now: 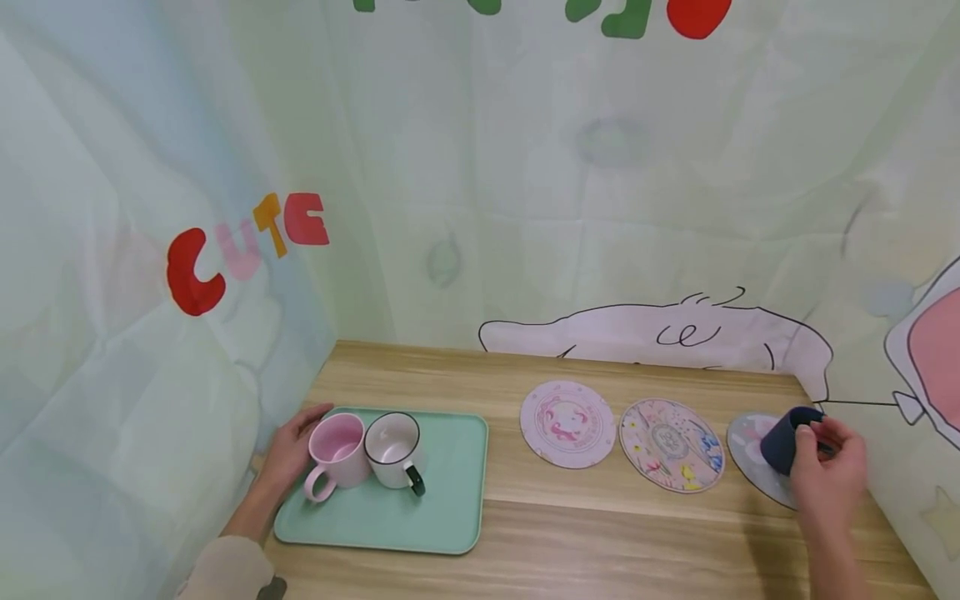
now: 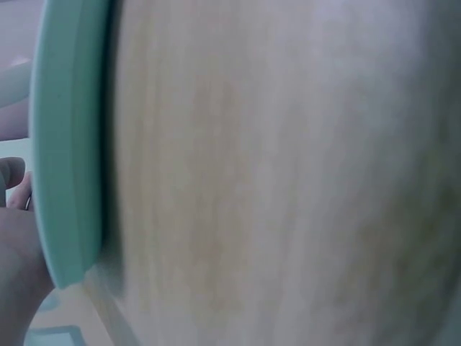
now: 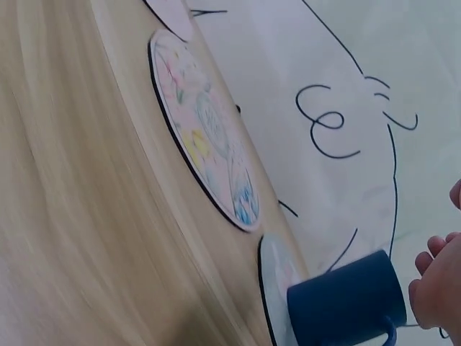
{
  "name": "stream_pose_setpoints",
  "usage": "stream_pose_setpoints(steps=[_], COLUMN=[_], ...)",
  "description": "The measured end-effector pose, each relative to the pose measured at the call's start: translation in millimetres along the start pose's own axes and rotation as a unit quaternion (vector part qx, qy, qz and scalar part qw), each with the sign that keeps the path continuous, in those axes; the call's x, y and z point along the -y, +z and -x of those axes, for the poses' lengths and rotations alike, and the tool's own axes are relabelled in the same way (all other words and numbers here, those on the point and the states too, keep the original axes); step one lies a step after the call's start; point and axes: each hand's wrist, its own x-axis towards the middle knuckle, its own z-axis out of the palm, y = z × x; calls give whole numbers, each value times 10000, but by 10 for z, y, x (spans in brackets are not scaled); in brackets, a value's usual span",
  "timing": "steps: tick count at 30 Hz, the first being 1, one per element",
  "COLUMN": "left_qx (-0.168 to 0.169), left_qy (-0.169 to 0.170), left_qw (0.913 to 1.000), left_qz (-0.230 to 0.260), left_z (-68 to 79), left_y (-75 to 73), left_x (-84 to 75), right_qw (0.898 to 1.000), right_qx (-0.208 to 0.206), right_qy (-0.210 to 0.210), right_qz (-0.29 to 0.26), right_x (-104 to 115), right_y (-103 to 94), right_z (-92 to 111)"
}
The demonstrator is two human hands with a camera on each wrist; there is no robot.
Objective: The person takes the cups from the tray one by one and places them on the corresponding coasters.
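Note:
At the left edge of a mint-green tray (image 1: pixel 450 517), my left hand (image 1: pixel 291 446) holds the rim; the pink mug (image 1: pixel 341 467) partly hides its fingers. In the left wrist view the thumb lies over the tray's side (image 2: pixel 68 144). Beside the pink mug stands a white mug (image 1: pixel 393 458) with a black rim and handle. At the far right, my right hand (image 1: pixel 832 471) is at the top of a dark blue mug (image 1: pixel 780 446). That mug stands on a grey round coaster (image 1: pixel 742 442). The right wrist view shows a small gap between the hand (image 3: pixel 439 285) and its rim.
Two more round coasters lie between tray and blue mug: a pink one (image 1: pixel 567 450) and a floral one (image 1: pixel 645 425). The wooden table (image 1: pixel 577 550) is bounded by a printed cloth (image 1: pixel 465 208) at the back and both sides.

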Motion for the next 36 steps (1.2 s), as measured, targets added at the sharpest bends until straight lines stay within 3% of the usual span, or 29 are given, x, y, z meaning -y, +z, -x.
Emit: stream_pose_setpoints(steps=[13,26,36], left_qx=[-32,-81,-97], left_qy=[-22,44,16], left_qw=[10000,9999,9999], left_qz=[-16,64,87], left_z=[22,-11,-13], left_y=[-4,4,9], left_x=[-7,8,54], right_qw=[9946,9812,9691], right_qx=[674,1696,2064], right_qy=[-723,-796,-1059], right_qz=[-303,-462,-835], right_x=[9,245,326], right_y=[350,689,902], right_z=[302,533,677])
